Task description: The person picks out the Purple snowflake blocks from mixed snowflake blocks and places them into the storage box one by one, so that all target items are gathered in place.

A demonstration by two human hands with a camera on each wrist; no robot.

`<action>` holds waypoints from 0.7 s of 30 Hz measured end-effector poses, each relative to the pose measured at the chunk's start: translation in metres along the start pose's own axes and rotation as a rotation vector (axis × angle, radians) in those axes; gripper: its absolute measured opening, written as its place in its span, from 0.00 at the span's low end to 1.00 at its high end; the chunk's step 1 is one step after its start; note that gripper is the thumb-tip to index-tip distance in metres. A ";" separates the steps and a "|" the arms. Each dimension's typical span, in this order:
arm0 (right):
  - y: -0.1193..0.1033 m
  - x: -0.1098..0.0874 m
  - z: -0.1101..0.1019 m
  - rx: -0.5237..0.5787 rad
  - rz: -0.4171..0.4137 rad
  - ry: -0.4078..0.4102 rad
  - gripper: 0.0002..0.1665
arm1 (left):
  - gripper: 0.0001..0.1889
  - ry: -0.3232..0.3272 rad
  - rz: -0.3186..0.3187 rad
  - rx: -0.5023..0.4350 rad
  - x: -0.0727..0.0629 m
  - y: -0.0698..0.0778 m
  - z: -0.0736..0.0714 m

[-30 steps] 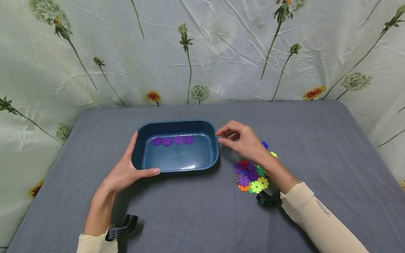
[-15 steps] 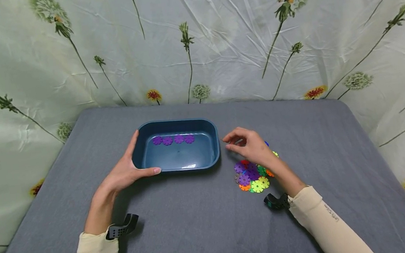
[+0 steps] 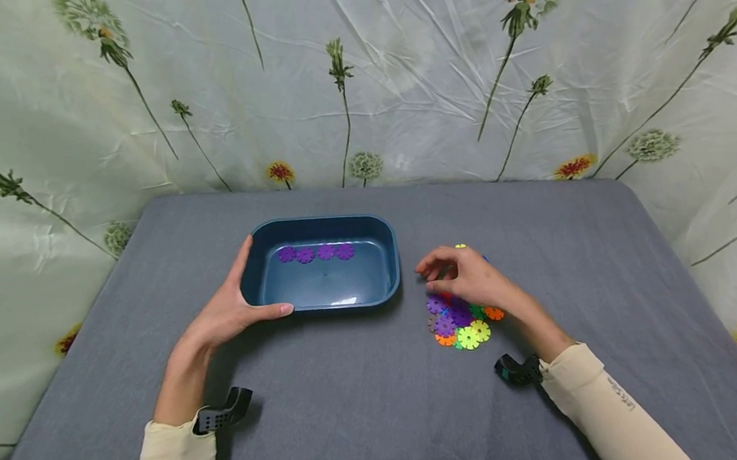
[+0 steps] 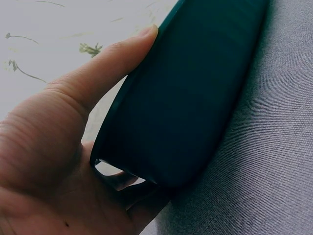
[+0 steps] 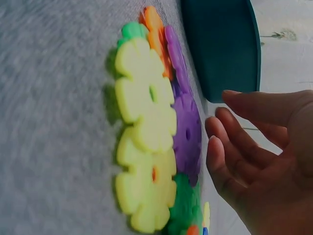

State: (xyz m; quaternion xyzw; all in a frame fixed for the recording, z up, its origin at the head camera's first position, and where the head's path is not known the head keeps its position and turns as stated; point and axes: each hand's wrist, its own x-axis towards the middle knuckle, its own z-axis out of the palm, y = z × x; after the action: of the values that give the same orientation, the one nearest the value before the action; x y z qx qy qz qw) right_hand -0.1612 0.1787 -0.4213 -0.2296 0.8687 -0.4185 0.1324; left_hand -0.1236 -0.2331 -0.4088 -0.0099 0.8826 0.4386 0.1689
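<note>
blue tray (image 3: 327,287) gripped by our left hand (image 3: 227,319); right hand (image 3: 462,274) empty, fingers parted, by disc pile (image 3: 460,315): we are probably selecting; next needs a pinch.

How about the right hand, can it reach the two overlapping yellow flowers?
Probably yes: the right hand looks empty and close, and nothing seems to block its fingers from the two overlapping yellow flowers.

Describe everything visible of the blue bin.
The blue bin is plastic-looking, rectangular, with rounded corners, a thin rim and a glossy floor. It sits open side up on the gray cloth, four purple flower-shaped pieces in a row inside, nearer the far wall. The left hand grips its left end, thumb on the near rim.
</note>
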 end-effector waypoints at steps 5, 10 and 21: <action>0.002 -0.004 -0.003 -0.014 0.008 -0.085 0.18 | 0.73 -0.003 -0.004 -0.008 0.001 0.000 0.000; 0.001 -0.007 -0.004 -0.031 0.020 -0.155 0.20 | 0.72 -0.002 -0.004 -0.001 0.001 0.000 -0.001; 0.004 -0.008 -0.004 -0.022 0.019 -0.170 0.20 | 0.72 0.002 0.006 0.002 -0.001 0.000 -0.001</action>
State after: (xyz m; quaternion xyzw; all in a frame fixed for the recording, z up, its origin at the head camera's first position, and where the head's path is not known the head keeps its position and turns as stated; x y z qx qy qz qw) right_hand -0.1569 0.1881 -0.4216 -0.2576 0.8608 -0.3869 0.2071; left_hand -0.1234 -0.2338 -0.4082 -0.0074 0.8834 0.4380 0.1666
